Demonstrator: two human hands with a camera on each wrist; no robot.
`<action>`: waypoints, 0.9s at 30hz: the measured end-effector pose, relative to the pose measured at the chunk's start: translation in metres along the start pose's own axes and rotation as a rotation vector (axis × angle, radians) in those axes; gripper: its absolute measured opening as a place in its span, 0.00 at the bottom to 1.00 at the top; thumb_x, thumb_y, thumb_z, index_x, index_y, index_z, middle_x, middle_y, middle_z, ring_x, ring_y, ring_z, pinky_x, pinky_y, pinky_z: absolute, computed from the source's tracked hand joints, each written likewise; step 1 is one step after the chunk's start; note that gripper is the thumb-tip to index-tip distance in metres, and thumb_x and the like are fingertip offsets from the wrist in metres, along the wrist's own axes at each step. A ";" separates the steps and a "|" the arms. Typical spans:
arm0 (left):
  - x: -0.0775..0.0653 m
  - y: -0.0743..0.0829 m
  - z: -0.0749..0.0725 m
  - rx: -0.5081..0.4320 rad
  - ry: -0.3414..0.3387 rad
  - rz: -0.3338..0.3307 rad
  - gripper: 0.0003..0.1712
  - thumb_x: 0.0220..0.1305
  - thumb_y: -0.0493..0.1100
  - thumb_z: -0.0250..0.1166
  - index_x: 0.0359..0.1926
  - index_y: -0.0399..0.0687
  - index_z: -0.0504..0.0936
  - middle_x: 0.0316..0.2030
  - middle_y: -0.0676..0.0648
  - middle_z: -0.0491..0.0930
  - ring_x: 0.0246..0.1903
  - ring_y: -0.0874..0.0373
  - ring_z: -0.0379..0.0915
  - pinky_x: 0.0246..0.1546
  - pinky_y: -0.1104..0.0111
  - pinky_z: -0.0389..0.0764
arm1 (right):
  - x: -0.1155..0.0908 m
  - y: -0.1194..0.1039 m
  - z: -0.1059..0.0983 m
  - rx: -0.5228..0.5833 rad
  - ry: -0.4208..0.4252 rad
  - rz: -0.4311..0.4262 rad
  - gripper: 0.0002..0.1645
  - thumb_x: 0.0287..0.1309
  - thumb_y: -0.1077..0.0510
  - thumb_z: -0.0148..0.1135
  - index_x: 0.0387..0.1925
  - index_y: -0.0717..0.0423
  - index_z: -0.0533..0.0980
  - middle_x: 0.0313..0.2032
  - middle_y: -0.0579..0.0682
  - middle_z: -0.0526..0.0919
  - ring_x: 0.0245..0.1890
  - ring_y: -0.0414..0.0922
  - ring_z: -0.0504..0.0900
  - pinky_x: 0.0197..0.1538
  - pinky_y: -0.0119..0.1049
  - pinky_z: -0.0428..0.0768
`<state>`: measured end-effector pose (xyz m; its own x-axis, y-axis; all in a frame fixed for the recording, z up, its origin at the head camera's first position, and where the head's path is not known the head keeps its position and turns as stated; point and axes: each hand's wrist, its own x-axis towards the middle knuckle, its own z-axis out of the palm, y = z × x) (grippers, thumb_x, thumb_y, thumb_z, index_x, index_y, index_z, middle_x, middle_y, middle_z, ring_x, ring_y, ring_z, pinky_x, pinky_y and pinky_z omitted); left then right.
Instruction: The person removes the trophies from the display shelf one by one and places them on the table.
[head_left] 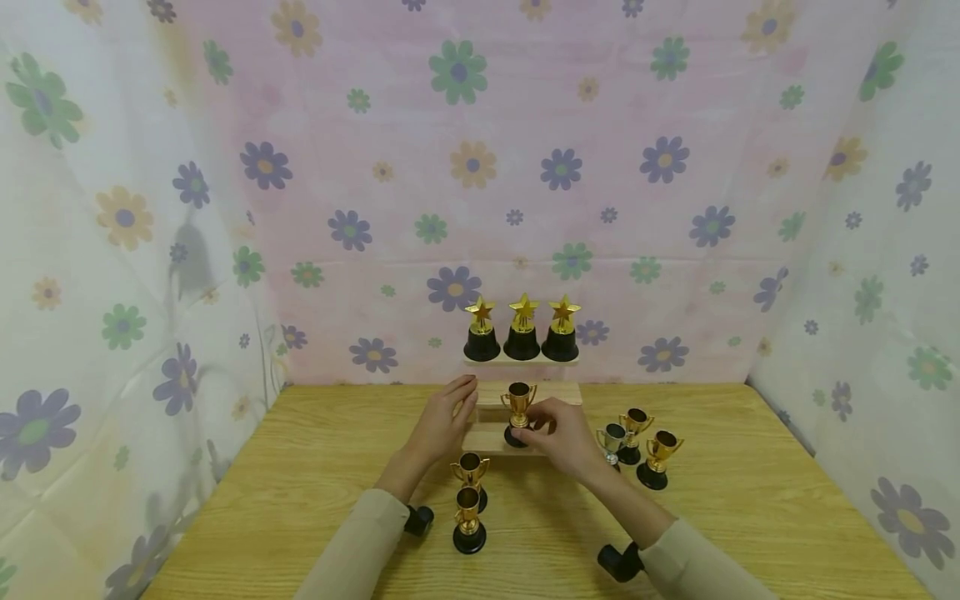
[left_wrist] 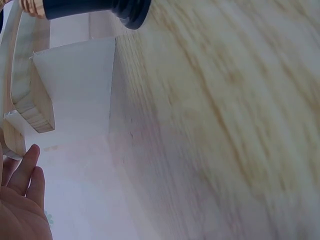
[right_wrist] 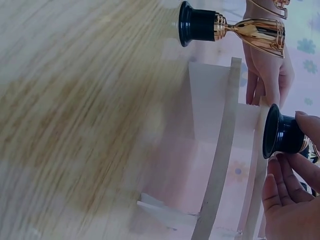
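Note:
My right hand [head_left: 568, 437] pinches a small gold trophy cup [head_left: 519, 402] near its black base, in front of the stepped wooden shelf [head_left: 555, 392]. The right wrist view shows that black base [right_wrist: 287, 135] between thumb and fingers, close to a shelf board [right_wrist: 220, 145]; whether it touches is unclear. At the shelf's left end is my left hand [head_left: 441, 423], its fingers extended against or just beside the board ends. That left hand [left_wrist: 22, 205] holds nothing in its wrist view. Three gold star trophies [head_left: 522, 329] with black bases stand in a row on the top tier.
Two gold trophy cups [head_left: 468, 508] stand one before the other on the wooden table [head_left: 315, 483], near my left forearm. Right of the shelf are a silver cup [head_left: 613, 437] and two gold cups [head_left: 660, 454]. A flowered cloth [head_left: 405, 192] hangs behind and at both sides.

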<state>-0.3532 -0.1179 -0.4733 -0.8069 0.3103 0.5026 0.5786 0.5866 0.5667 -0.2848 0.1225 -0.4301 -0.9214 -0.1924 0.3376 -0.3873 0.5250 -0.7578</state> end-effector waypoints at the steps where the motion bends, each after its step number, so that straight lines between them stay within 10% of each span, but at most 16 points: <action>1: 0.000 0.000 0.000 0.002 -0.005 -0.005 0.25 0.82 0.47 0.53 0.69 0.36 0.75 0.70 0.40 0.71 0.71 0.44 0.65 0.72 0.52 0.67 | -0.001 0.000 0.000 0.000 -0.005 -0.001 0.14 0.57 0.54 0.78 0.43 0.55 0.86 0.36 0.45 0.84 0.34 0.40 0.79 0.34 0.33 0.79; 27: 0.000 0.001 0.000 0.013 -0.004 0.006 0.25 0.81 0.46 0.53 0.68 0.34 0.75 0.69 0.39 0.72 0.70 0.42 0.66 0.71 0.51 0.68 | -0.024 0.015 0.013 0.005 -0.135 -0.077 0.13 0.54 0.56 0.79 0.38 0.57 0.84 0.35 0.46 0.84 0.34 0.43 0.83 0.36 0.30 0.83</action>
<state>-0.3522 -0.1175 -0.4728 -0.8042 0.3169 0.5029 0.5815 0.5946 0.5552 -0.2689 0.1246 -0.4566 -0.8848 -0.3415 0.3170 -0.4566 0.5002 -0.7357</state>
